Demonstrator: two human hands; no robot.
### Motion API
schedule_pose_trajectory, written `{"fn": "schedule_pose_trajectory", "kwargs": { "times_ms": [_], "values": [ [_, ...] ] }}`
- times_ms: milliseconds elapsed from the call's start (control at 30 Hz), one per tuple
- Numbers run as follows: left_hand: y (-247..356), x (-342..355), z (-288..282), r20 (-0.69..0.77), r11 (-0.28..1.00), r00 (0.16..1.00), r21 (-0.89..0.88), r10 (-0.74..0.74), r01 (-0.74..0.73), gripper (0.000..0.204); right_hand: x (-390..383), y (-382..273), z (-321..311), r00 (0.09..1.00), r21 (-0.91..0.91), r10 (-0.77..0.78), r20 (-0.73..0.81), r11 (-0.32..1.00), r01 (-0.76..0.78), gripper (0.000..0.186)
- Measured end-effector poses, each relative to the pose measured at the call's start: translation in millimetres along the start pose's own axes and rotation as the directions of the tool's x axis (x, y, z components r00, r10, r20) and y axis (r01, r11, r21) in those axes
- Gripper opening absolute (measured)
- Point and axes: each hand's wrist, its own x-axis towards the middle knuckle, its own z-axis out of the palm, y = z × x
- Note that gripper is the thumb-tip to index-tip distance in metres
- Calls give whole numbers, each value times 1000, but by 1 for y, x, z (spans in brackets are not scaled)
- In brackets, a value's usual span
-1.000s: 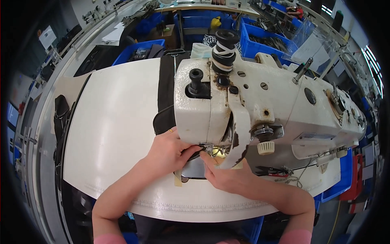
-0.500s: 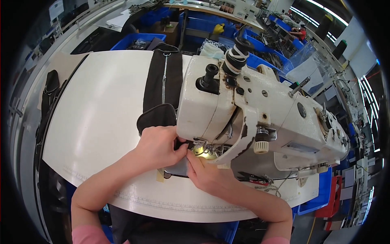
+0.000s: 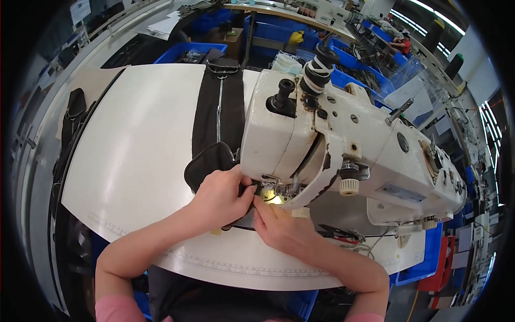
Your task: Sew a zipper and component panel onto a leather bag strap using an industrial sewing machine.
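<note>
A white industrial sewing machine (image 3: 279, 129) with chipped paint fills the middle, a lit needle plate (image 3: 271, 196) under its presser foot. A black fabric piece with silver zippers (image 3: 206, 126) lies left of the machine head, a curved flap folded at its near end. My left hand (image 3: 225, 198) is closed on the fabric just left of the needle area, thumb and fingers bent. My right hand (image 3: 281, 228) has its fingertips pressed together at the fabric's edge beside the foot, partly against my left fingers. The fabric between them is mostly hidden.
The white tabletop (image 3: 123, 155) carries a printed ruler along its front edge. Red-handled snips (image 3: 340, 236) lie right of my right hand. More black zippered pieces (image 3: 72, 118) hang at the left. Blue bins (image 3: 188, 52) stand behind and at right; a person in red (image 3: 401, 47) sits far back.
The view has shifted, showing more of the black zippered strip left of the machine head. My hands remain at the needle area, with small shifts of my fingers.
</note>
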Motion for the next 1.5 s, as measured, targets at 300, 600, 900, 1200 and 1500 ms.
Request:
{"fn": "schedule_pose_trajectory", "kwargs": {
  "times_ms": [300,600,900,1200,1500],
  "values": [
    [-5,7,-47,-25,800,959,-557,-284,222,20,-4,8,-1,992,-131,-112,55,984,119,28],
    [-60,-4,-88,-158,713,974,701,160,-4,42,-30,7,25,990,96,-133,57,987,127,36],
    [16,-41,-82,245,751,899,495,362,-437,82,-9,4,7,999,133,10,-50,991,-3,28],
    [-3,-15,-34,180,806,937,-478,-300,350,26,-19,4,3,980,327,160,-120,938,-113,8],
    [16,-23,-34,251,741,870,455,425,-494,42,-6,8,-9,990,340,15,137,938,-62,25]
  ]
}}
